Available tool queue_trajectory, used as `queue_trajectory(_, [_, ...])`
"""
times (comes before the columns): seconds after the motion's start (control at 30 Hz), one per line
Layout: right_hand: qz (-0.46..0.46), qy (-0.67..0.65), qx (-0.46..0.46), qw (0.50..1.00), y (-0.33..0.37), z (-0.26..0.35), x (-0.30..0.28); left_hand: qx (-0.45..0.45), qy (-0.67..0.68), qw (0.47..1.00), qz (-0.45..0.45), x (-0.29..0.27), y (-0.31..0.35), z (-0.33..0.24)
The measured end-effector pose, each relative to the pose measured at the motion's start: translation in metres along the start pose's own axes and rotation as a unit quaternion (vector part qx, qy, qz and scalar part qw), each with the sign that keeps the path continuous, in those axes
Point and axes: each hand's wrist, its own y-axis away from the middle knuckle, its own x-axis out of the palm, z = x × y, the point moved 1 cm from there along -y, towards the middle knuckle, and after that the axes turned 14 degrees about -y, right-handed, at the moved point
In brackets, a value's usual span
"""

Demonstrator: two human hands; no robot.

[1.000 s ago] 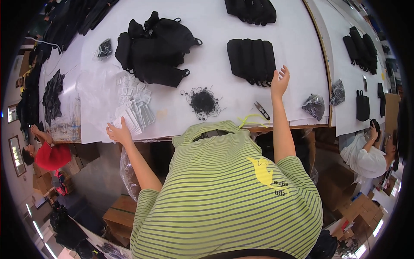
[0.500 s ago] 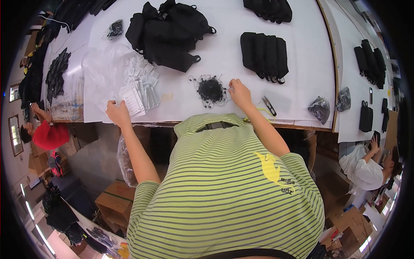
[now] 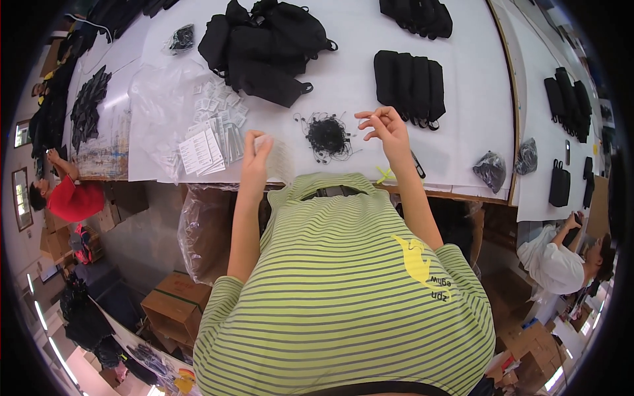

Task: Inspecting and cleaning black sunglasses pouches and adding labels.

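My left hand (image 3: 255, 155) is raised over the table edge, thumb and fingers pinched on a pale, blurred flat piece (image 3: 280, 160) that looks like a white tag. Left of it lies a fanned stack of white printed tags (image 3: 202, 152), with more small white tags (image 3: 219, 99) heaped behind. Between my hands sits a tangled pile of black tag strings (image 3: 327, 136). To the right of the pile my right hand (image 3: 388, 132) is lifted, its fingers bent and thumb and forefinger close together. Whatever it pinches is too small to make out.
Black thread snips (image 3: 418, 165) lie partly behind my right wrist, near a yellow-green strip (image 3: 384, 173). Black fabric pouches (image 3: 271, 53) are heaped at the back, with a neat row (image 3: 409, 86) to the right. Clear plastic (image 3: 155, 119) spreads at left. Co-workers sit at both sides.
My left hand has moved right, away from the tag stack, with the pale piece in it. My right hand has left the string pile's edge and risen slightly to the right.
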Motion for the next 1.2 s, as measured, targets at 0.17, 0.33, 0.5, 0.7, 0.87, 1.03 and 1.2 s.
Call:
queue_trajectory(0.17, [0.03, -0.095, 0.086, 0.991, 0.018, 0.055, 0.03, -0.078, -0.021, 0.984, 0.159, 0.032, 0.013, -0.023])
queue_trajectory(0.33, [0.067, -0.065, 0.104, 0.99, 0.03, 0.061, 0.05, 0.04, 0.077, 0.971, 0.223, 0.05, 0.017, -0.041])
queue_trajectory(0.5, [0.099, -0.066, 0.14, 0.983, 0.036, 0.049, 0.056, 0.033, 0.054, 0.966, 0.249, 0.056, 0.02, -0.05])
queue_trajectory(0.7, [0.107, -0.077, 0.14, 0.981, 0.037, 0.044, 0.061, 0.03, 0.063, 0.969, 0.238, 0.059, 0.022, -0.057])
queue_trajectory(0.87, [0.138, -0.016, 0.145, 0.98, 0.037, 0.045, 0.061, 0.047, 0.081, 0.972, 0.215, 0.058, 0.02, -0.052])
queue_trajectory(1.03, [0.134, -0.058, 0.18, 0.973, 0.037, 0.044, 0.063, 0.037, 0.097, 0.972, 0.21, 0.058, 0.019, -0.049])
queue_trajectory(1.2, [0.122, -0.048, 0.175, 0.976, 0.036, 0.044, 0.062, 0.033, 0.095, 0.973, 0.207, 0.056, 0.019, -0.05])
